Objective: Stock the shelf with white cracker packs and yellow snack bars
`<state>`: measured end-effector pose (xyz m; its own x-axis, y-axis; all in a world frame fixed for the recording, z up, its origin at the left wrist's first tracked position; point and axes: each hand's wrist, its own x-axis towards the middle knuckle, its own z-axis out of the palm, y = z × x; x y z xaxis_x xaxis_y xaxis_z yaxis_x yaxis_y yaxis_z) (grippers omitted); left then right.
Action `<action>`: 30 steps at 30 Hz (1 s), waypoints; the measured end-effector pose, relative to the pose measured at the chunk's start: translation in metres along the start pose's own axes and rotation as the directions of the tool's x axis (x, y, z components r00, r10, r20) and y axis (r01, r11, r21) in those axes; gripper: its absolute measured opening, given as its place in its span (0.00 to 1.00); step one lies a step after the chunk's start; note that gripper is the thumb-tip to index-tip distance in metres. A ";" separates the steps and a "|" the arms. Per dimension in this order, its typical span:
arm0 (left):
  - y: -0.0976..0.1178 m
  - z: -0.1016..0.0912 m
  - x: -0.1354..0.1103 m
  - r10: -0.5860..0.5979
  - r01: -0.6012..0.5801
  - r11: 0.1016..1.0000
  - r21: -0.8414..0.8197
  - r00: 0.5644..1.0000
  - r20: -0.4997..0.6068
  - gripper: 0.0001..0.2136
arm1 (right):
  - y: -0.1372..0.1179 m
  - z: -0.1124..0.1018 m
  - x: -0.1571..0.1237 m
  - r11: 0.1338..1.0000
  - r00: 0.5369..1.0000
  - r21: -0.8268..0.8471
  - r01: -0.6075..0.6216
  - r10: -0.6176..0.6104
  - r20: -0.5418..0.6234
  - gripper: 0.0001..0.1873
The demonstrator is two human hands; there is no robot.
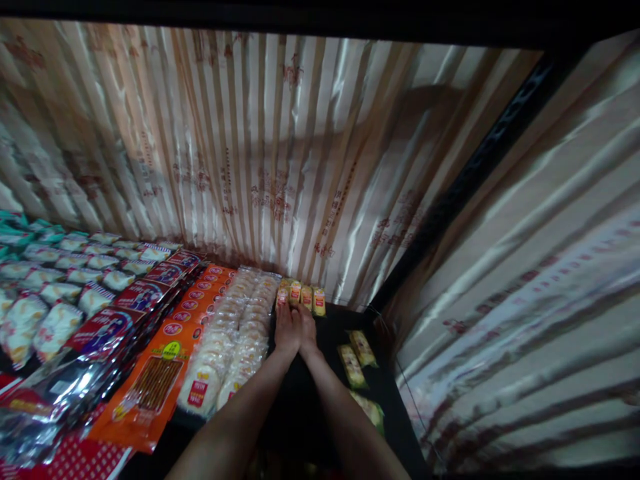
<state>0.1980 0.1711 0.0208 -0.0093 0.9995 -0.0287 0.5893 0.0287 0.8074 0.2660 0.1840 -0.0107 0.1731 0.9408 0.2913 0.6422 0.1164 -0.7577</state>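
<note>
Both my arms reach forward over a dark shelf (330, 333). My left hand (286, 328) and my right hand (307, 330) lie side by side, fingers stretched flat, their tips touching a short row of small yellow-and-red snack packets (303, 295) standing against the back. Just left of my left hand run two rows of clear-wrapped round white cakes (235, 333). Neither hand grips anything that I can see.
Orange sausage packs (167, 373), red-and-blue packs (135, 300) and white-and-green packets (75, 267) fill the shelf to the left. Three loose yellow packets (356, 360) lie on the dark shelf to the right. Shiny striped foil panels (280, 153) wall the back and right side.
</note>
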 end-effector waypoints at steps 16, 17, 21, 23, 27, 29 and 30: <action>0.032 -0.003 -0.094 -0.150 0.141 0.989 0.052 0.953 0.262 0.19 | -0.014 -0.144 -0.089 0.689 0.943 -0.695 -0.204 0.330 0.050 0.14; 0.032 -0.003 -0.098 -0.154 0.144 0.988 0.057 0.951 0.268 0.19 | -0.015 -0.146 -0.093 0.668 0.930 -0.715 -0.208 0.362 0.067 0.15; 0.026 -0.005 -0.111 -0.157 0.144 0.987 0.067 0.949 0.274 0.18 | -0.016 -0.145 -0.097 0.632 0.890 -0.740 -0.230 0.445 0.103 0.18; 0.024 -0.007 -0.116 -0.154 0.140 0.988 0.071 0.950 0.270 0.17 | -0.017 -0.140 -0.097 0.634 0.890 -0.742 -0.219 0.441 0.114 0.17; 0.021 -0.011 -0.124 -0.146 0.131 0.989 0.075 0.956 0.255 0.16 | -0.024 -0.128 -0.097 0.662 0.922 -0.730 -0.169 0.368 0.121 0.15; 0.020 -0.013 -0.127 -0.144 0.130 0.989 0.071 0.958 0.246 0.17 | -0.030 -0.122 -0.097 0.697 0.934 -0.710 -0.102 0.313 0.173 0.15; 0.020 -0.015 -0.127 -0.144 0.132 0.989 0.067 0.960 0.241 0.18 | -0.033 -0.120 -0.097 0.720 0.935 -0.691 -0.063 0.284 0.211 0.15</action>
<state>0.1991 0.0444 0.0491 0.1004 0.9530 -0.2859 0.6361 0.1595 0.7549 0.3171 0.0508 0.0561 0.1865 0.9802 -0.0662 0.9676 -0.1950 -0.1606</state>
